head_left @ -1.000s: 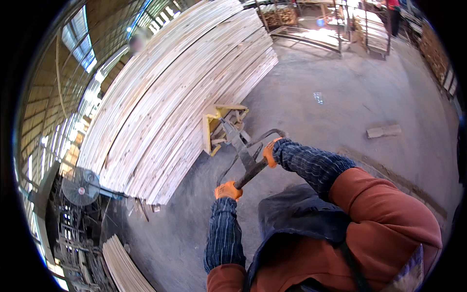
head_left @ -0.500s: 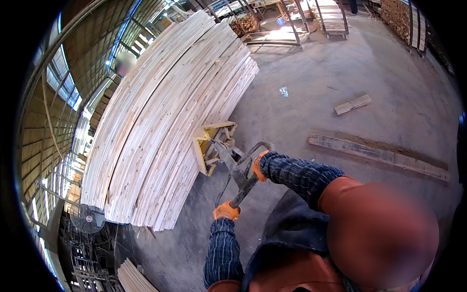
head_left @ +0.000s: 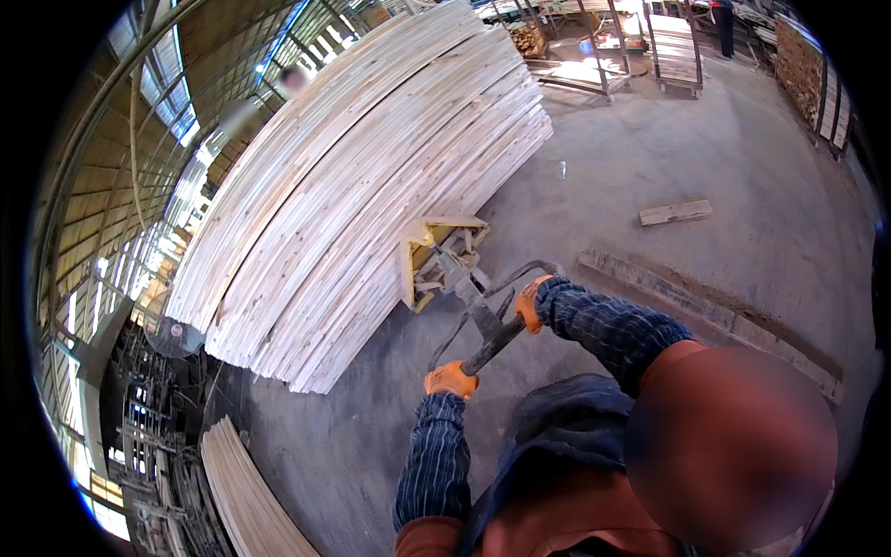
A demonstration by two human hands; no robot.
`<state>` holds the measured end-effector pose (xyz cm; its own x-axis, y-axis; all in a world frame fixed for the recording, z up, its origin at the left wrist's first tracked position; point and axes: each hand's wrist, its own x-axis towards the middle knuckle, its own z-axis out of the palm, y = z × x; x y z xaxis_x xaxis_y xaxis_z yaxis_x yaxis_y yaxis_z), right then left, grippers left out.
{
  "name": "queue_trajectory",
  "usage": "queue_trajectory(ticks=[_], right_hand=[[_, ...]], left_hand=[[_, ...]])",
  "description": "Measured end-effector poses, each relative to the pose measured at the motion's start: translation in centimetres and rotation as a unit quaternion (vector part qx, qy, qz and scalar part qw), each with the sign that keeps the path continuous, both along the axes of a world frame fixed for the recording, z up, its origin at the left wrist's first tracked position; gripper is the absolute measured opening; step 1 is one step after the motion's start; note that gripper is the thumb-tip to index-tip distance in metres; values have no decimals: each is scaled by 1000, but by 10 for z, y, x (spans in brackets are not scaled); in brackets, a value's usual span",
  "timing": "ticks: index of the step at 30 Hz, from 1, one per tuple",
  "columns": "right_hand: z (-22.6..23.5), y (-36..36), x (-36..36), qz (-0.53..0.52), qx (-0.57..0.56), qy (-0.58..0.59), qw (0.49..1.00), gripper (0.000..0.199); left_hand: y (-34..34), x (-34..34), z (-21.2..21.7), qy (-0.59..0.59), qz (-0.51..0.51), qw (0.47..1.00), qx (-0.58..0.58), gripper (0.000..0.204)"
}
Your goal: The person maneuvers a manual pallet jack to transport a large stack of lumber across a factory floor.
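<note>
Both my hands wear orange gloves and grip the dark handle (head_left: 494,344) of a pallet jack. My left hand (head_left: 451,380) is closed round the near left end of the bar. At the far right end my right hand (head_left: 530,304) wraps round it, beside the curved metal loop. The yellow frame of the pallet jack (head_left: 408,266) stands against a tall, wide stack of pale boards (head_left: 357,190). Short wood pieces (head_left: 434,270) lie inside that yellow frame. Its forks are hidden beneath the boards.
A long timber beam (head_left: 715,320) and a short wood block (head_left: 675,213) lie on the floor to the right. More pale boards (head_left: 246,492) are at the lower left, near metal racks. Carts and wood stacks (head_left: 676,54) stand at the back; a person (head_left: 723,28) is there.
The stack, the pallet jack and my hands have shifted right in view, and the stack sits higher. The boards at lower left show more. My grip on the handle is unchanged.
</note>
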<state>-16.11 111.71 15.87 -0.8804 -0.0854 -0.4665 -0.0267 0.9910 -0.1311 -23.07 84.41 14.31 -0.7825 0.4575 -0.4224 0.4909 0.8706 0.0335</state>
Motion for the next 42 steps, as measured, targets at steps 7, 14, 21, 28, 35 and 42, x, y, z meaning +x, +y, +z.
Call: queue_trajectory(ticks=[7,14,21,28,35,42], right_hand=[[-9,-4,-6,-19,-22,-8,1000,42],[-16,20,-5,23,-4,65,998,42],[18,9,18,10,-31,14,999,34],[38,24,61,-8,-16,-18,1000,32],[38,34,96,-19,-100,5,995,27],[53,44,117,48,-67,-24,996,45]], left_hand=[[-10,-6,-22,-28,-6,1000,-13,38],[13,10,21,-12,32,999,18,45],[2,49,4,84,32,995,38,29],[21,91,28,47,51,996,46,39],[30,126,19,54,69,994,65,35],[39,172,40,90,121,986,70,34]])
